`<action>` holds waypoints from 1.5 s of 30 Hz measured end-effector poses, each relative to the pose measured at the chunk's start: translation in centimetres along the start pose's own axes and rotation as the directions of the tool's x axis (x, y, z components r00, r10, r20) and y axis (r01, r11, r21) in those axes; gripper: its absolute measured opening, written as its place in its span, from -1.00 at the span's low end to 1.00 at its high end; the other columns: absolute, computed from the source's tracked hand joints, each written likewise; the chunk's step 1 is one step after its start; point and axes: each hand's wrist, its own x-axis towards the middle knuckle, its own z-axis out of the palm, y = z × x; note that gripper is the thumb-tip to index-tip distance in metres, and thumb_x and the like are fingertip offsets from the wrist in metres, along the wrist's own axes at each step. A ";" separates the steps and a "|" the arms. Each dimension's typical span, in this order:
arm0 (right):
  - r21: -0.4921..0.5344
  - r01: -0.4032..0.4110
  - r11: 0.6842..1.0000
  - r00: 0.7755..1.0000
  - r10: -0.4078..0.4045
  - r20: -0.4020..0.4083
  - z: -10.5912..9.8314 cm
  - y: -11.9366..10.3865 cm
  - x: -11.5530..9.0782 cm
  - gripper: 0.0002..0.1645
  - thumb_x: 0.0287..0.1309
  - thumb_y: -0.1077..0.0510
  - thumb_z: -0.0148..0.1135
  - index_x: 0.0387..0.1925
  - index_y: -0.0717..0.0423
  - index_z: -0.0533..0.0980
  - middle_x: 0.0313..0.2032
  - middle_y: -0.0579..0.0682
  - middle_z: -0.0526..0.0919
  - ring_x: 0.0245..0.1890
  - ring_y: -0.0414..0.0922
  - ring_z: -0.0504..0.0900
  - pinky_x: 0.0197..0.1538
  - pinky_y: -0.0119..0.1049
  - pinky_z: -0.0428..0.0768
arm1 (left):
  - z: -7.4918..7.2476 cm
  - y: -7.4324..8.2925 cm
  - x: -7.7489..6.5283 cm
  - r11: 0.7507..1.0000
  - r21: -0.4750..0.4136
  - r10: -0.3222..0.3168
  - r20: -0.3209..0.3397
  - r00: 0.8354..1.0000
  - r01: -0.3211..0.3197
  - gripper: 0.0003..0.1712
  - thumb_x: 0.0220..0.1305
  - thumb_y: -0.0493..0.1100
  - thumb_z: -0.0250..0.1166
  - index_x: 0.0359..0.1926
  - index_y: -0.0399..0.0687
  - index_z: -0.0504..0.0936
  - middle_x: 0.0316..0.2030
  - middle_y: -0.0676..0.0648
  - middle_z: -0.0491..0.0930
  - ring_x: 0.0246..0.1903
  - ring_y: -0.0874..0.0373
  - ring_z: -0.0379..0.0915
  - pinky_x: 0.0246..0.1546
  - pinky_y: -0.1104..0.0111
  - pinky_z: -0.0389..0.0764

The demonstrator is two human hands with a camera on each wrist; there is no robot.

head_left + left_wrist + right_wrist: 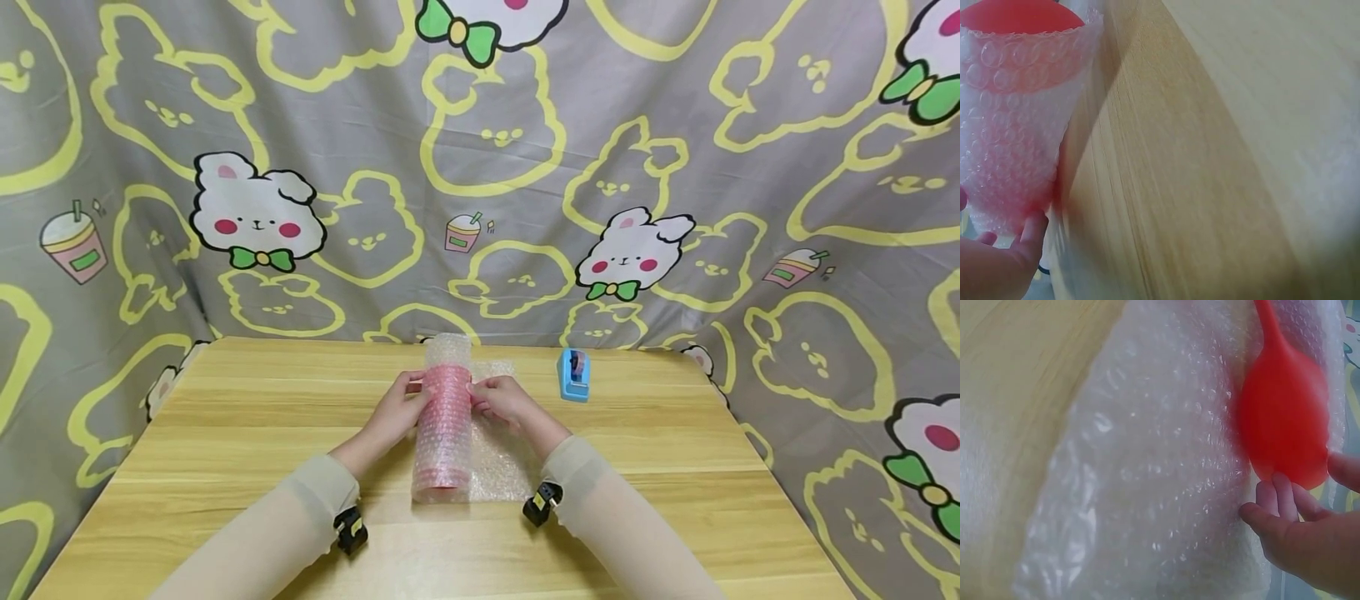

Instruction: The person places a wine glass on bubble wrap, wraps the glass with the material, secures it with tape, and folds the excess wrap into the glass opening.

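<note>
A roll of clear bubble wrap (pixel 442 433) lies lengthwise on the table, with pink-red showing through it. My left hand (pixel 393 408) grips its left side, thumb on top; in the left wrist view a red rounded end (pixel 1022 17) peeks out of the wrap. Over at the right side, my right hand (pixel 506 398) has its thumb and fingers around the head of a red spoon-shaped utensil (pixel 1288 419). The utensil's thin handle runs along the roll. A flat stretch of bubble wrap (pixel 498 467) spreads out under the right hand.
A blue tape dispenser (pixel 574 377) stands on the wooden table (pixel 285 417), to the right of the wrap near the back edge. A patterned grey curtain (pixel 502 275) encloses the back and sides. The roll's far end reaches the table's back edge.
</note>
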 end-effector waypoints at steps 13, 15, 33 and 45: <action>0.066 -0.004 0.998 0.999 0.006 -0.033 0.2 0.2 0.3 -0.76 0.38 0.24 0.16 -0.11 0.42 0.53 -0.43 0.00 0.60 -0.37 -0.11 0.58 -0.17 -0.24 0.62 | -0.1 0.0 0.0 0.999 -0.033 0.000 -0.024 1.000 -0.001 -0.52 0.43 -0.19 0.22 0.27 -0.27 0.36 0.12 -0.34 0.46 0.00 -0.15 0.54 -0.13 0.19 0.70; 0.069 -0.003 0.998 0.999 0.005 -0.038 0.2 0.2 0.3 -0.76 0.39 0.24 0.16 -0.10 0.41 0.52 -0.42 0.00 0.59 -0.38 -0.13 0.57 -0.19 -0.26 0.61 | -0.1 0.0 0.0 0.999 -0.037 0.000 -0.029 1.000 -0.001 -0.53 0.43 -0.18 0.23 0.25 -0.29 0.36 0.12 -0.33 0.45 -0.03 -0.13 0.55 -0.15 0.21 0.70; 0.027 0.087 0.996 0.986 -0.082 -0.145 0.6 0.0 -0.1 -0.92 0.32 0.40 0.13 -0.16 0.31 0.45 -0.31 0.04 0.43 -0.33 -0.09 0.49 -0.15 0.00 0.64 | 0.1 -0.2 0.0 0.998 -0.058 0.035 -0.015 0.999 -0.036 -0.53 0.42 -0.14 0.26 0.20 -0.32 0.38 0.15 -0.33 0.43 -0.05 -0.14 0.61 -0.16 0.22 0.71; -0.057 0.100 0.993 0.965 -0.111 -0.237 0.9 0.3 -0.3 -0.87 0.21 0.35 0.12 -0.20 0.29 0.51 -0.32 0.05 0.49 -0.37 -0.12 0.49 -0.27 -0.13 0.66 | 0.2 0.3 -0.2 0.986 0.117 0.119 0.011 0.993 -0.119 -0.62 0.52 -0.28 0.00 0.27 -0.34 0.38 0.19 -0.37 0.42 0.04 -0.19 0.52 -0.02 0.12 0.62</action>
